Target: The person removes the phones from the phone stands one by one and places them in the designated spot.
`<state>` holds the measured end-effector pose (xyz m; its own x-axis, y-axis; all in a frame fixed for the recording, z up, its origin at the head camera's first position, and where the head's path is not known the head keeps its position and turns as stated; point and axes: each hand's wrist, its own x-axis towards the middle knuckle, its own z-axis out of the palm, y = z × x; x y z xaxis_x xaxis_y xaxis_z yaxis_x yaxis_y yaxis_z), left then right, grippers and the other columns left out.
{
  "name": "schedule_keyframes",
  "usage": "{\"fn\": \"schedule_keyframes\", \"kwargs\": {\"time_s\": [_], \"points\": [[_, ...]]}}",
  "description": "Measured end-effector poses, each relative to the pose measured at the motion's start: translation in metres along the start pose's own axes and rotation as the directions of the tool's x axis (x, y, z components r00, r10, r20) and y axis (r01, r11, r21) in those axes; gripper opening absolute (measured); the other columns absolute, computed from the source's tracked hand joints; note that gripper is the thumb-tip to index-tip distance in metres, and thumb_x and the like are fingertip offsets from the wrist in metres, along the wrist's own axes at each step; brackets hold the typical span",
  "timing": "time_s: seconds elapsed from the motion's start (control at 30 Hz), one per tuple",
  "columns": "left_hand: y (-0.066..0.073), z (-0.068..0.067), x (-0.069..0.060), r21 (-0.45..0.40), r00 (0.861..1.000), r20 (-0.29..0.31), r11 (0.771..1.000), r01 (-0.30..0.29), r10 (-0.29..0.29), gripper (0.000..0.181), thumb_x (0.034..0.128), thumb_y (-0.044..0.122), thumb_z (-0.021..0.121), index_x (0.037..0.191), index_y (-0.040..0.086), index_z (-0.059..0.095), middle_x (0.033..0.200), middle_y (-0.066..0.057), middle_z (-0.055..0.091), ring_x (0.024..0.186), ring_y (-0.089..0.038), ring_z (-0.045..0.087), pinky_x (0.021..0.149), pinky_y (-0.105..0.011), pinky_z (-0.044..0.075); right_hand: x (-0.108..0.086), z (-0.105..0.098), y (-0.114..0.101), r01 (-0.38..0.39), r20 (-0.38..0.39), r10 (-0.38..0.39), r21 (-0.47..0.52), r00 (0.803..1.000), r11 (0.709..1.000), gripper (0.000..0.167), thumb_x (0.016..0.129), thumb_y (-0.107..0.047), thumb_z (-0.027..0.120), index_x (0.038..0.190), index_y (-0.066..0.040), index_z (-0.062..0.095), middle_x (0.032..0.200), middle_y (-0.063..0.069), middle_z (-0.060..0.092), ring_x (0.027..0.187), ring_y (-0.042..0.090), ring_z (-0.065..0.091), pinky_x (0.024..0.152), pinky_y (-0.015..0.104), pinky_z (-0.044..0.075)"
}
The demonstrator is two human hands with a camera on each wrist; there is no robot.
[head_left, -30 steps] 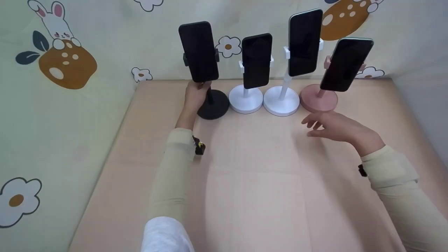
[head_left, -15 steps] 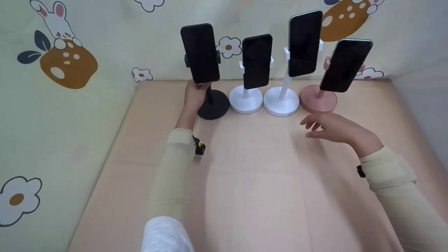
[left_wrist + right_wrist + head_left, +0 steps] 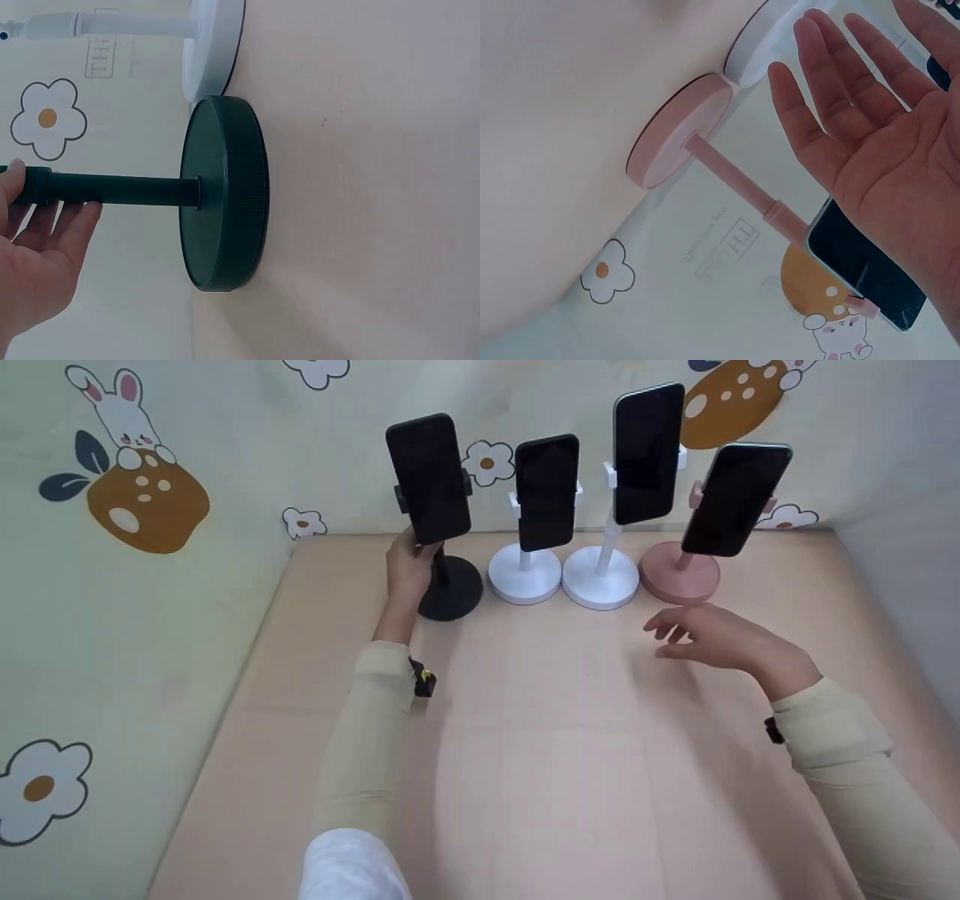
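Note:
My left hand (image 3: 407, 574) grips the pole of a black phone stand (image 3: 451, 591), just under the black phone (image 3: 429, 478) clamped in it. The left wrist view shows thumb and fingers around the upper pole (image 3: 120, 188); that stand's round base (image 3: 244, 195) looks dark green there. Whether the base touches the table is unclear. My right hand (image 3: 727, 637) hovers in front of a pink phone stand (image 3: 679, 574), holding nothing. Its fingers (image 3: 817, 135) are relaxed in the right wrist view. A phone (image 3: 737, 499) leans in the pink stand's clamp.
Two white phone stands, a shorter one (image 3: 525, 577) and a taller one (image 3: 600, 579), stand between the black and pink ones, each bearing a phone. A patterned wall (image 3: 225, 450) rises behind the table (image 3: 540, 750), whose bare surface stretches toward me.
My left hand has shifted the black stand slightly left and toward me, opening a gap beside the shorter white stand's base. The right hand has barely moved.

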<state>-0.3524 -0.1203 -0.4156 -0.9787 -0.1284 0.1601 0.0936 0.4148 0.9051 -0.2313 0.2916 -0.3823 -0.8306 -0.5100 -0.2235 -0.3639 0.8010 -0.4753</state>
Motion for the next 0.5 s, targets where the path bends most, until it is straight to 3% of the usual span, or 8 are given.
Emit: {"fn": "schedule_keyframes", "kwargs": {"time_s": [0.23, 0.5], "points": [[-0.001, -0.001, -0.008, 0.024, 0.998, -0.054, 1.000, -0.017, 0.018, 0.025, 0.0998, 0.022, 0.061, 0.120, 0.008, 0.065, 0.117, -0.013, 0.069, 0.111, -0.023, 0.068, 0.099, -0.030, 0.054, 0.000, 0.002, 0.001, 0.004, 0.005, -0.003, -0.009, 1.000, 1.000, 0.039, 0.093, -0.017, 0.070, 0.127, 0.001, 0.062, 0.117, 0.020, 0.070, 0.107, 0.034, 0.068, 0.096, 0.051, 0.054], [0.002, -0.004, -0.018, 0.007, 0.998, -0.052, 0.999, -0.043, 0.044, 0.023, 0.0992, 0.017, 0.062, 0.119, 0.006, 0.063, 0.117, -0.013, 0.069, 0.107, -0.024, 0.070, 0.094, -0.032, 0.056, -0.001, 0.002, -0.002, -0.007, 0.007, 0.007, -0.013, 1.000, 1.000, 0.040, 0.093, -0.018, 0.069, 0.128, 0.001, 0.062, 0.119, 0.020, 0.069, 0.109, 0.034, 0.067, 0.097, 0.052, 0.054]]}}
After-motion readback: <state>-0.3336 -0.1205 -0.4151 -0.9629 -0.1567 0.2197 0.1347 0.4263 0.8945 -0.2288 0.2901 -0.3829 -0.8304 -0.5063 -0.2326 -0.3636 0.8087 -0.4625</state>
